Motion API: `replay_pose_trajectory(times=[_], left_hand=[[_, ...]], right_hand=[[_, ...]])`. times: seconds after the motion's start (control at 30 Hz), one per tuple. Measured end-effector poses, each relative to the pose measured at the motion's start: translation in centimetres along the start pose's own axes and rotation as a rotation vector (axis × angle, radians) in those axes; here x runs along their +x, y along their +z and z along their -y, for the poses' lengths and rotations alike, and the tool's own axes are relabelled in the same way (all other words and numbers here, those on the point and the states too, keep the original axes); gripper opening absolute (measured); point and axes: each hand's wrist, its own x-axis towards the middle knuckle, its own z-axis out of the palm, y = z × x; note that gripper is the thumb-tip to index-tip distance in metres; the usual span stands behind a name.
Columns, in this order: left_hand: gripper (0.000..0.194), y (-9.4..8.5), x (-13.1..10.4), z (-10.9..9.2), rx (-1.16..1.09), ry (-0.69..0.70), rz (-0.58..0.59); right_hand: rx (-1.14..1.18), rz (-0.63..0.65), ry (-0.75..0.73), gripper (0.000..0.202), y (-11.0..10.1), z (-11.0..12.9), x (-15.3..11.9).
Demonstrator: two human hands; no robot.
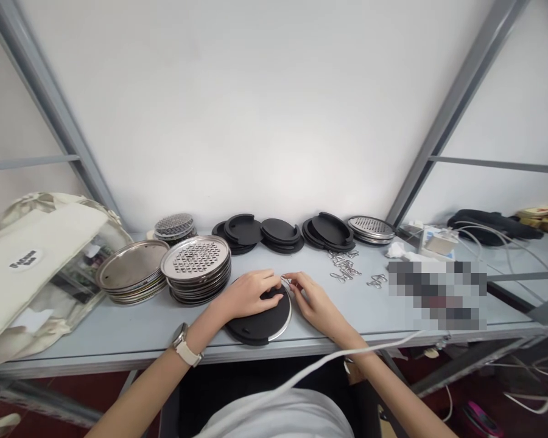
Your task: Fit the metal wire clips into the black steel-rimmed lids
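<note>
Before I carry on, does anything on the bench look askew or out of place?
Mildly: small metal clips lie scattered in loose clumps, and the top black disc behind them sits askew on its stack. The black piece under the left hand shows no obvious damage.

**Single head-worn view, forward and down**

The one camera looks out from the person's head, tilted down over the workbench (369, 310). It is near enough that the forearms (150, 383) reach in from the bottom edge and the left hand (256, 297) and right hand (313, 301) meet below the centre. The pale wall (256, 109) faces it above; a white shirt (310, 420) shows lowest.
</note>
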Motion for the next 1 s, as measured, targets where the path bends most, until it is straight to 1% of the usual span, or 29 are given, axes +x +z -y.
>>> replay_pose_trajectory(times=[0.17, 0.4, 0.6, 0.87, 1.0], left_hand=[[0.010, 0.11, 0.02, 0.05, 0.002, 0.002, -0.008], [0.012, 0.15, 0.00, 0.07, 0.013, -0.002, 0.003], [0.010, 0.18, 0.01, 0.03, 0.028, -0.003, 0.008], [0.010, 0.16, -0.03, 0.05, 0.023, -0.006, 0.015], [0.012, 0.18, 0.00, 0.05, 0.026, -0.010, 0.023]], right_hand=[[0.016, 0.031, 0.001, 0.035, -0.10, 0.29, -0.13], [0.056, 0.083, -0.009, 0.033, 0.02, -0.06, -0.08], [0.057, 0.123, 0.011, 0.034, -0.12, 0.23, -0.15], [0.068, 0.110, 0.040, 0.027, -0.12, 0.38, -0.15], [0.071, 0.077, 0.053, 0.023, -0.02, 0.23, -0.14]])
